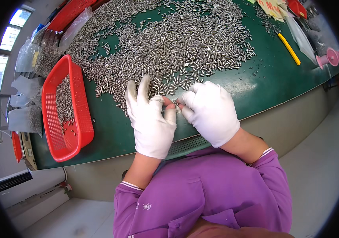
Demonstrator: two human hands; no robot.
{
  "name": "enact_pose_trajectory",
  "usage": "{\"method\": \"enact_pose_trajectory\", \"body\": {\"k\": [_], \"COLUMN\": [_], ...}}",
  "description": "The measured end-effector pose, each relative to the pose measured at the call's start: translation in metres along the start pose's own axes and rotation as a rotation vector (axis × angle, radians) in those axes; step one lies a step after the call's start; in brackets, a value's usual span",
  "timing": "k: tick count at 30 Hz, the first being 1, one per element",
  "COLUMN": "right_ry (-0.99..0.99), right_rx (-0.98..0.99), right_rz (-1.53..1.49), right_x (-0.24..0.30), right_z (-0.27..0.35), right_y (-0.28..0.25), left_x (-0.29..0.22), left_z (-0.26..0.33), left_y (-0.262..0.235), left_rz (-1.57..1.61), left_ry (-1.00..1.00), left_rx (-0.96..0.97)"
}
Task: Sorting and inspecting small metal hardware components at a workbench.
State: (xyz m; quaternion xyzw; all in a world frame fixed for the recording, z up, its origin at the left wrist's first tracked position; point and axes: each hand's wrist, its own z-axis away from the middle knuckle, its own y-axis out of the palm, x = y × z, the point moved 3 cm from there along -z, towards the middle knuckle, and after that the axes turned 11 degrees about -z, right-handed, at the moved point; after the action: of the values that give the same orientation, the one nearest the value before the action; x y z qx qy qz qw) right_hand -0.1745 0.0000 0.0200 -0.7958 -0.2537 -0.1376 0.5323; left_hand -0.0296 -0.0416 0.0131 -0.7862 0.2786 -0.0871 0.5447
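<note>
Many small, shiny silver metal pins [185, 47], short and cylindrical, lie in a wide spread over the green table. At the near edge of this spread, my two hands meet in white gloves with the thumb and index fingertips bare. My left hand [149, 123] pinches with thumb and index finger, its other fingers stretched toward the pile. My right hand [213, 113] is pinched too, its fingers curled. A tiny metal pin [174, 102] shows between the two pinches; its shape is mostly hidden by the fingertips.
A red perforated basket [83, 113] with more pins stands at the left. Bags of parts [25, 119] sit beyond it. On the right of the green table [256, 93] lie a yellow strip [289, 49] and a pink plastic spool-like piece [328, 58]. A green perforated tray [187, 146] is near my lap.
</note>
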Motion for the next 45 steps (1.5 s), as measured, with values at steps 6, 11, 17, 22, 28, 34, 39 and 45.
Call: {"method": "enact_pose_trajectory", "body": {"k": [6, 11, 17, 22, 28, 34, 39, 45], "right_ry": [0.016, 0.012, 0.018, 0.040, 0.047, 0.043, 0.009, -0.084], "right_rx": [-0.008, 0.026, 0.026, 0.020, 0.040, 0.040, 0.185, 0.370], "right_rz": [-0.054, -0.031, -0.050, -0.093, -0.109, -0.143, -0.143, -0.334], "right_x": [-0.002, -0.001, 0.000, 0.000, 0.000, 0.000, 0.001, -0.011], "right_z": [-0.003, -0.004, -0.002, -0.003, -0.002, -0.001, 0.013, 0.026], "right_y": [-0.001, -0.001, 0.000, -0.001, 0.000, 0.000, -0.011, -0.032], "left_x": [-0.002, 0.000, -0.001, -0.001, 0.000, -0.001, -0.006, -0.007], "left_z": [-0.002, 0.001, 0.003, 0.003, 0.004, 0.006, 0.009, 0.014], "left_y": [-0.001, -0.002, -0.002, -0.002, -0.001, -0.003, -0.016, -0.030], "left_rz": [0.023, -0.001, 0.014, 0.014, 0.054, 0.035, 0.122, 0.279], "left_ry": [0.001, -0.008, 0.011, 0.008, 0.018, 0.012, 0.152, 0.344], "left_rx": [0.000, 0.010, -0.004, -0.003, 0.015, 0.011, 0.105, 0.283]}}
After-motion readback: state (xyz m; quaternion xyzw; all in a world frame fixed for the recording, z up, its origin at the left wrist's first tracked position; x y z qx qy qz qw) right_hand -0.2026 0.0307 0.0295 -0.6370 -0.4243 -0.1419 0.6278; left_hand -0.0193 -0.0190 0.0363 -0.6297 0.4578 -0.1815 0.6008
